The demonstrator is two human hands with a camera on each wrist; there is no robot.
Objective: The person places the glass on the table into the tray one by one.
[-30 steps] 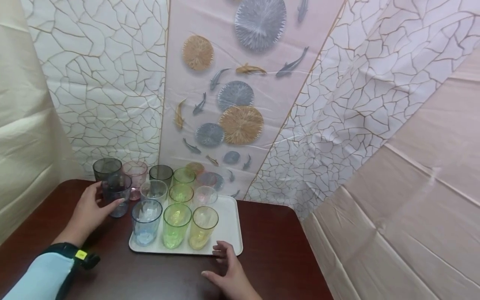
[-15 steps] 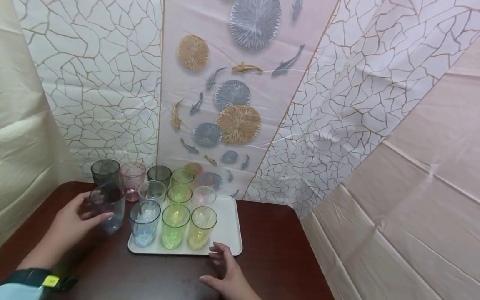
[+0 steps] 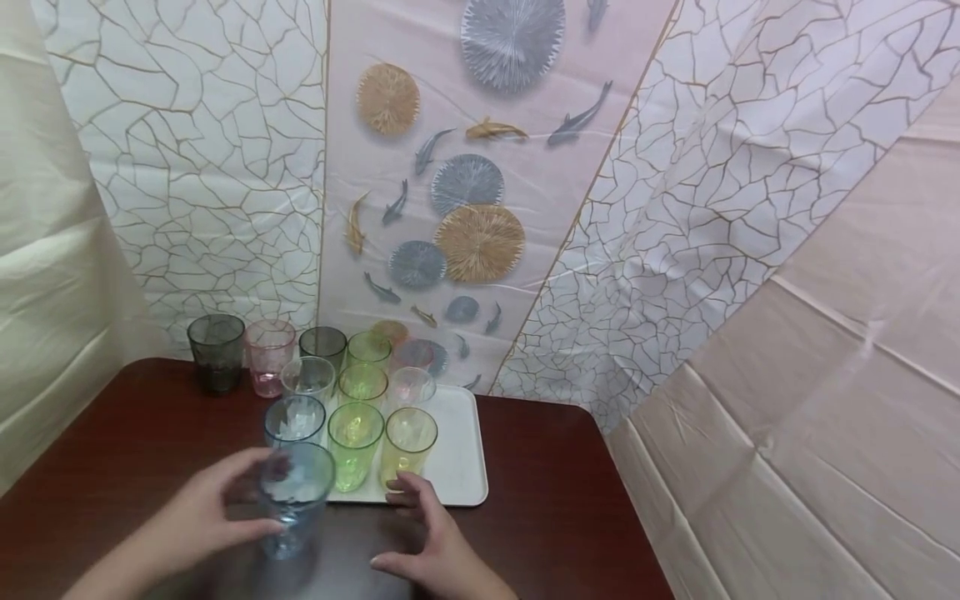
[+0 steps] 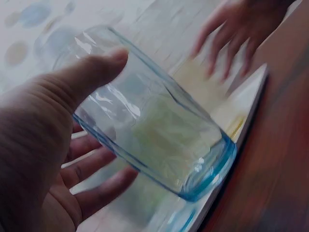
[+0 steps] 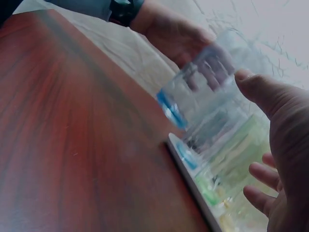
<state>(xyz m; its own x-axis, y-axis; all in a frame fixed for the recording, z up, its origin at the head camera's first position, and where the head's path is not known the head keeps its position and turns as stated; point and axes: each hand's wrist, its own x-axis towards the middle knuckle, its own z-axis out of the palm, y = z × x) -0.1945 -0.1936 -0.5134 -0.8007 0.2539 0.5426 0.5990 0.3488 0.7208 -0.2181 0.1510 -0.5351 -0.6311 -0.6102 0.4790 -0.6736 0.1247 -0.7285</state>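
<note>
My left hand (image 3: 198, 515) grips a clear blue-tinted tumbler (image 3: 297, 492), thumb on one side and fingers on the other. The left wrist view shows the same tumbler (image 4: 159, 121) tilted across the frame, its thick blue base toward the lower right. It hangs over the table in front of the tray (image 3: 467, 458), partly covering another blue tumbler (image 3: 295, 421) on that tray. My right hand (image 3: 438, 533) has its fingers loosely spread and holds nothing. Its fingertips are by the yellow tumbler (image 3: 408, 437) at the tray's front edge; whether they touch it I cannot tell.
A green tumbler (image 3: 354, 450) stands beside the yellow one, with several more in rows behind. A dark grey tumbler (image 3: 216, 354) and a pink tumbler (image 3: 268, 358) stand on the table (image 3: 112, 458) at back left. Draped patterned cloth (image 3: 225, 167) hangs behind.
My left hand has carried the blue-tinted tumbler from beside the dark grey one, first toward me, then right to the tray's front. My right hand has shifted slightly left.
</note>
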